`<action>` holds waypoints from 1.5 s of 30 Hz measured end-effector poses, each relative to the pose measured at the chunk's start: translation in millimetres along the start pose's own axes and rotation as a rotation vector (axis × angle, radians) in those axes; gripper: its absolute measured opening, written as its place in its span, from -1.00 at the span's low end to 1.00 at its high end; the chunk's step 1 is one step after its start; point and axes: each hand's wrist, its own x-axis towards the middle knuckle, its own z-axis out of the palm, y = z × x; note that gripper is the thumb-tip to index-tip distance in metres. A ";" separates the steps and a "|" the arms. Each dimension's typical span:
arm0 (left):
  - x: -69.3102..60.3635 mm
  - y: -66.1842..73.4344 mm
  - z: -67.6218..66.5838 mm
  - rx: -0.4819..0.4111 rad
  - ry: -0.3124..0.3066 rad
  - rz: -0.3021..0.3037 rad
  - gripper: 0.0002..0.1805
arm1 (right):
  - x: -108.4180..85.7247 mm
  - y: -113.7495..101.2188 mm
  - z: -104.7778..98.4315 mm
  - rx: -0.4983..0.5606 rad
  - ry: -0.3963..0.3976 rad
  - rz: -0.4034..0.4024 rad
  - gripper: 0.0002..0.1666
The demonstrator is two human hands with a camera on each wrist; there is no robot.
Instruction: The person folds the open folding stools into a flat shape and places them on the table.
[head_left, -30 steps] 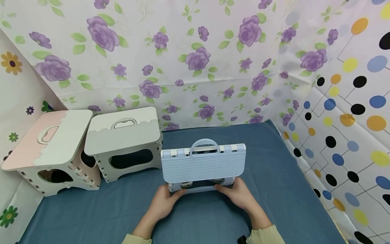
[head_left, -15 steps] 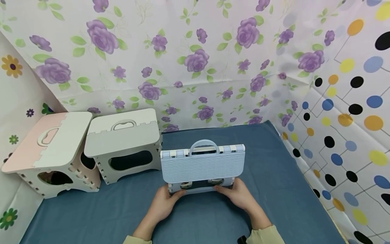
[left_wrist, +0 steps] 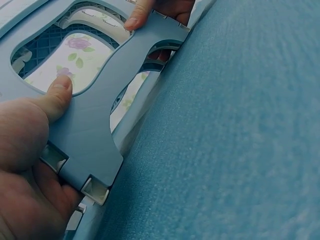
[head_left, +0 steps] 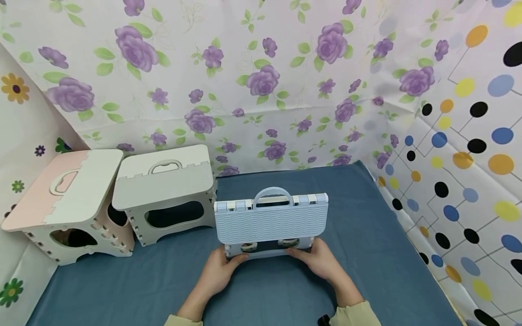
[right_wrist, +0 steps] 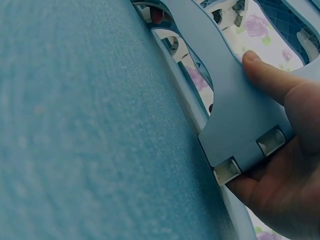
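Note:
A light blue plastic folding stool [head_left: 271, 222] stands partly folded on the blue cloth, its arched handle up and its ribbed top panel tilted toward me. My left hand [head_left: 218, 271] grips the lower left end of its leg panel. In the left wrist view the thumb lies over the edge of the oval opening, with the other fingers behind the panel [left_wrist: 95, 135]. My right hand [head_left: 320, 260] holds the lower right end the same way. The right wrist view shows that thumb on the panel [right_wrist: 235, 105] and the fingers curled beneath. The stool's far side is hidden in the head view.
Left of the blue stool stands an unfolded grey and white folding stool [head_left: 165, 190]. Beside it, at the far left, is a pink and white one [head_left: 77, 199]. The blue cloth [head_left: 367, 235] covers the surface; flowered sheeting [head_left: 244, 90] hangs behind and dotted sheeting [head_left: 461, 181] at the right.
The hands and the blue stool stay in place. Only the head view has shifted very slightly.

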 end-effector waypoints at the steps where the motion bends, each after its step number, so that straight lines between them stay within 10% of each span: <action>1: -0.2 0.1 0.1 0.001 0.002 0.003 -0.61 | -0.2 0.0 0.0 0.000 0.002 -0.001 -0.29; 28: 4.5 2.9 -7.9 0.021 -0.043 -0.002 -0.55 | -1.5 -0.7 -3.3 -0.046 -0.027 -0.003 -0.30; 38: 2.6 1.0 -27.0 0.052 0.048 -0.027 -0.71 | -2.3 1.0 -12.6 -0.053 -0.157 -0.009 -0.26; 45: 6.5 2.6 -33.8 0.087 0.133 -0.037 -0.25 | -1.7 2.3 -13.5 -0.050 -0.141 0.011 -0.25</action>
